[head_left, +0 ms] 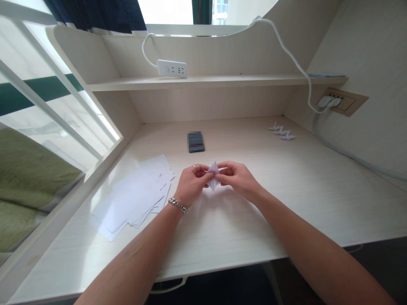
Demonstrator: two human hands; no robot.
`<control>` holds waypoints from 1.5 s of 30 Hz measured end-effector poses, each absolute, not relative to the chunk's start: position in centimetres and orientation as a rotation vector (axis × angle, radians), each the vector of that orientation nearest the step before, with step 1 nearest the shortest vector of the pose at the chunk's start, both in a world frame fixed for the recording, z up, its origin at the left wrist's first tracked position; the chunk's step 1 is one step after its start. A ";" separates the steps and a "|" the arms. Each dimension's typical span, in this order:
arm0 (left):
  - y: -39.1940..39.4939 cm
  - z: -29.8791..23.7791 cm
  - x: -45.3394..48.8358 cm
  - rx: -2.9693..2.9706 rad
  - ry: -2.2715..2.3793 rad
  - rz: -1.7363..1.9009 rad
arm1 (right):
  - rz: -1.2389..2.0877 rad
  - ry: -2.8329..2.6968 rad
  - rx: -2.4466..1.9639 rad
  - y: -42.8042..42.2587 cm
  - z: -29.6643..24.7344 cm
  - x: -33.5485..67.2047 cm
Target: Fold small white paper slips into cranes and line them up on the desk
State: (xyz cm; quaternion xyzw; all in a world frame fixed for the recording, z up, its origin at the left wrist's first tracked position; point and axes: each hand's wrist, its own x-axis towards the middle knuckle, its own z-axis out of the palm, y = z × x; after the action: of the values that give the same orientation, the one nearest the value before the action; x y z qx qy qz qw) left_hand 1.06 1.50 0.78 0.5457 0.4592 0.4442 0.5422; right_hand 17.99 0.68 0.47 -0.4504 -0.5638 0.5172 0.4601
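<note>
A small white folded paper [213,183], diamond-shaped with pointed ends at top and bottom, is held just over the middle of the desk. My left hand [191,181] pinches its left side between thumb and fingers; a ring and a chain bracelet are on this hand and wrist. From the right, my right hand [238,176] grips the other side with thumb and fingertips. The fingers partly cover the paper's side edges. Several small folded paper cranes [282,131] stand in a row at the back right of the desk.
Loose white paper sheets [136,195] lie spread to the left of my hands. A dark rectangular object [196,142], blurred out, lies beyond them. On the shelf [216,80] rests a white power strip [172,68]. A white cable [291,55] hangs to the wall socket [345,101] at right.
</note>
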 end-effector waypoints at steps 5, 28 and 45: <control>1.3 1.2 1.2 1.224 1.062 1.076 | 1.254 -1.311 -1.102 0.6 0.7 17.7; 0.9 1.4 1.3 1.266 0.931 0.971 | 1.178 -1.198 -1.088 0.9 0.4 17.5; 1.1 1.5 1.1 1.109 0.918 1.112 | 1.404 -1.140 -1.032 0.4 1.3 18.1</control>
State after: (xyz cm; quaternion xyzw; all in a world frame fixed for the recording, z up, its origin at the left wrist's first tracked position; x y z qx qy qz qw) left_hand 1.13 1.15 1.48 0.4811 0.3983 0.4825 0.6141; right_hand 18.08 0.41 1.33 -0.4277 -0.4725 0.5820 0.5051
